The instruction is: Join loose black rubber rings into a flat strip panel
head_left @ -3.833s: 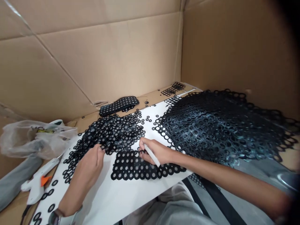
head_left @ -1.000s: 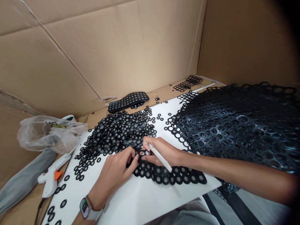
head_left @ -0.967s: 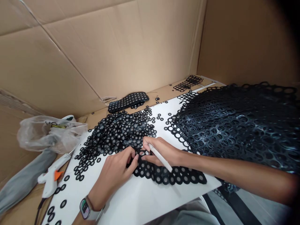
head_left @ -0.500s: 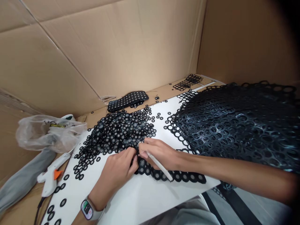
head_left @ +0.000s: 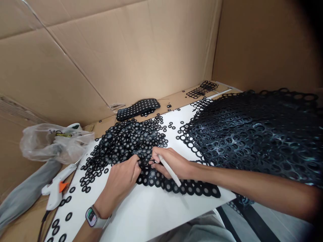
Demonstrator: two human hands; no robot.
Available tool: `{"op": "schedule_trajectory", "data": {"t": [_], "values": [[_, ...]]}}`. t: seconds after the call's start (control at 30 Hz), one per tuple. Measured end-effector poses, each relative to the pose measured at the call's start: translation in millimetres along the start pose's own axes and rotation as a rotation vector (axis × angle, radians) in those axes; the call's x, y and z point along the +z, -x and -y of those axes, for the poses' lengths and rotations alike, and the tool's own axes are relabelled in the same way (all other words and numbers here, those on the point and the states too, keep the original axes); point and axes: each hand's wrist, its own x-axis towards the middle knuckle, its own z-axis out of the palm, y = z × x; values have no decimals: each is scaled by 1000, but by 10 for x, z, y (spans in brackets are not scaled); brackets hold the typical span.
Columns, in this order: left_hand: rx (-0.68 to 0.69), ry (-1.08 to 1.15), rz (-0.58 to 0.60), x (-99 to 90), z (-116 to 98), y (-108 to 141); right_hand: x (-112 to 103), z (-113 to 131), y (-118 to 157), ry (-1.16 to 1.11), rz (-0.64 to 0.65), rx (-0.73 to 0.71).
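Observation:
My right hand [head_left: 174,161] is closed around a slim white pen-like stick [head_left: 170,170], which slants down toward me. Its thumb and fingertip also come together over a small dark bit too hidden to name. To its left, my left hand [head_left: 123,174], with a watch on the wrist, pinches the near edge of a black strip of joined discs with grey centres [head_left: 174,185]. The strip lies on a white board [head_left: 141,215] below both hands. Behind them is a heap of black rings with grey centres [head_left: 131,137].
A large dark mound of ring mesh [head_left: 252,134] covers the right side. At left lie a white glue gun [head_left: 57,190] with an orange trigger and a clear plastic bag [head_left: 58,143]. A rolled dotted strip [head_left: 138,109] rests by the cardboard wall [head_left: 141,50].
My hands have drawn apart: the left moved a little left, and the right thumb and finger spread slightly from it. The white stick's lower end has risen and shifted left.

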Motion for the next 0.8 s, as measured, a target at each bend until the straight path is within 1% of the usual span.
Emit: {"op": "schedule_trajectory", "data": {"t": [0.1, 0.27, 0.37, 0.43, 0.5, 0.57, 0.7, 0.8], "values": [[-102, -22, 14, -89, 112, -3, -25, -30, -11, -23, -16, 52], [-338, -73, -22, -273, 451, -33, -152, -3, -7, -55, 11, 117], [-407, -75, -33, -315, 565, -48, -209, 34, -25, -74, 40, 141], [-420, -61, -55, -311, 562, -42, -227, 53, -40, -94, 57, 155], [-400, -28, -91, -292, 501, -20, -233, 60, -52, -112, 67, 163], [-332, 33, -108, -256, 391, 7, -231, 56, -60, -125, 71, 165], [-115, 162, -47, -140, 108, 35, -206, 35, -65, -139, 65, 143], [-28, 193, -26, -66, -51, 19, -182, 27, -60, -136, 52, 113]]}}
